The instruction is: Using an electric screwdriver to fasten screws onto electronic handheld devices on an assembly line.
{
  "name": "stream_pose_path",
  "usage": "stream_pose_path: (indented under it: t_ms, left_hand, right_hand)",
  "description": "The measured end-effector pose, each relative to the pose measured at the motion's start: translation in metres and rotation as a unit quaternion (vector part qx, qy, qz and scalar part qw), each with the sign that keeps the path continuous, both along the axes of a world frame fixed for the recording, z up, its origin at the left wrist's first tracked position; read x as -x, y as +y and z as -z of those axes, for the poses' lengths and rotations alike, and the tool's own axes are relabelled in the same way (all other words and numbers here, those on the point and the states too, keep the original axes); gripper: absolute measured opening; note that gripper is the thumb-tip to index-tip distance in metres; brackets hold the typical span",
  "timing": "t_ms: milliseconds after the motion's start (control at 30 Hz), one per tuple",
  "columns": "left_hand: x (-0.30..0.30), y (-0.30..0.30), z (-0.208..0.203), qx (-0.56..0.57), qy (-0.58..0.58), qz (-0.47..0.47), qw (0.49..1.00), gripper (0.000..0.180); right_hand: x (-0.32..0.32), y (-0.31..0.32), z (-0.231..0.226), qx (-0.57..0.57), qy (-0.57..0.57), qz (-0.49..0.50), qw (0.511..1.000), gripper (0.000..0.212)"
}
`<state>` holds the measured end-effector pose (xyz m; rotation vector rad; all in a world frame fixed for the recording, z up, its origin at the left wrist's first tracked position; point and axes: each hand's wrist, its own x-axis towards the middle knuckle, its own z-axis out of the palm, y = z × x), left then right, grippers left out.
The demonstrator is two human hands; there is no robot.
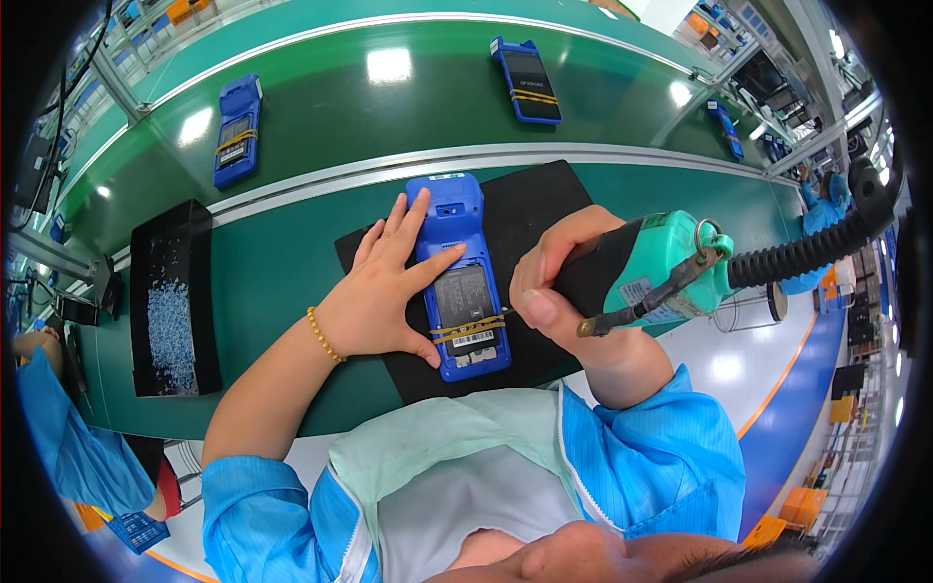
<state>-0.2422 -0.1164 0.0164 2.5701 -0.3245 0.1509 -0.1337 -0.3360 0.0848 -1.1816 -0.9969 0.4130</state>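
A blue handheld payment terminal (449,223) lies back up on a black mat (544,209), its battery (465,294) exposed. Yellow rubber bands (457,333) wrap its lower part. My left hand (381,291) rests on the terminal's left side with fingers spread, the index finger reaching across its back and the thumb by the lower left edge. To the right of the terminal, my right hand (562,277) is closed around a green and black electric screwdriver (661,267). The tool's thin bit points toward the terminal near the bands; whether it touches a screw cannot be made out.
A black tray (202,291) with many small screws (170,330) stands at the left. Beyond a metal rail, other blue terminals (239,136) lie on a green conveyor belt (389,107). A black corrugated cable (797,255) runs off right. Another person's blue sleeve (78,437) shows far left.
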Motion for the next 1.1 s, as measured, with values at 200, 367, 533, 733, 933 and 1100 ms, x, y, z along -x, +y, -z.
stream_pose_path:
  t_ms: [200, 367, 533, 733, 933, 1100]
  left_hand:
    - [0.0, 0.0, 0.0, 0.005, 0.008, 0.002, 1.0, 0.121]
    - [0.0, 0.0, -0.001, 0.007, 0.008, 0.002, 1.0, 0.121]
    - [0.0, 0.001, 0.0, 0.007, 0.006, 0.003, 1.0, 0.121]
    - [0.001, 0.002, -0.001, 0.005, 0.0, 0.003, 1.0, 0.122]
    - [0.002, 0.004, 0.003, -0.009, -0.013, 0.004, 1.0, 0.121]
    - [0.0, 0.002, 0.009, 0.001, -0.029, 0.0, 1.0, 0.119]
  right_hand:
    - [0.007, 0.001, -0.006, 0.009, -0.013, 0.012, 1.0, 0.031]
    - [0.009, 0.002, -0.007, 0.015, -0.031, 0.024, 0.999, 0.034]
    - [0.008, -0.002, -0.011, 0.036, -0.031, 0.007, 0.999, 0.033]
    - [0.01, 0.004, -0.016, -0.024, -0.02, -0.001, 1.0, 0.032]
    - [0.029, 0.005, -0.027, -0.073, 0.042, 0.026, 0.996, 0.037]
    - [0.044, 0.004, -0.021, -0.078, 0.138, -0.143, 0.977, 0.033]
